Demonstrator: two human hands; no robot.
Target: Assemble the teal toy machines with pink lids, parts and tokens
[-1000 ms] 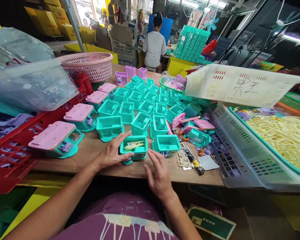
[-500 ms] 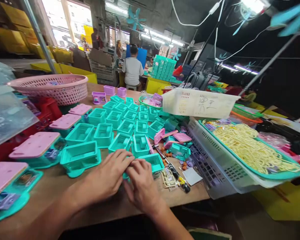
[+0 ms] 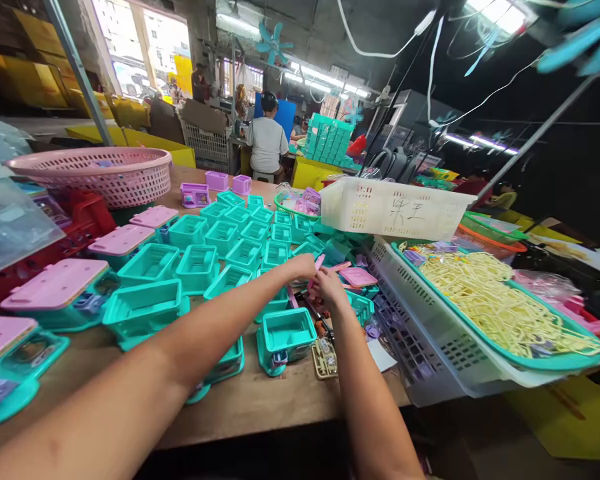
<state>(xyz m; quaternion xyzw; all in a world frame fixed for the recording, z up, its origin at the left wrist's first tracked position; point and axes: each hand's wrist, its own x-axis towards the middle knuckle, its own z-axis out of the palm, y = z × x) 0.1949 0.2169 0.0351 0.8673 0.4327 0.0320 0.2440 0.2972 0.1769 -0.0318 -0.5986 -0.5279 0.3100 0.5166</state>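
Half a second ago both hands were closed over a teal tub at the near edge of the worktop (image 3: 280,407); now they have reached forward, and that teal tub (image 3: 286,333) sits behind them, let go. The left hand (image 3: 303,267) and right hand (image 3: 330,285) meet at a pink lid (image 3: 319,263), fingers pinched, though the grip is blurred. Right of the hands, a teal tray (image 3: 555,363) holds yellow sprues (image 3: 495,300); beyond, an empty-looking white basket (image 3: 395,210).
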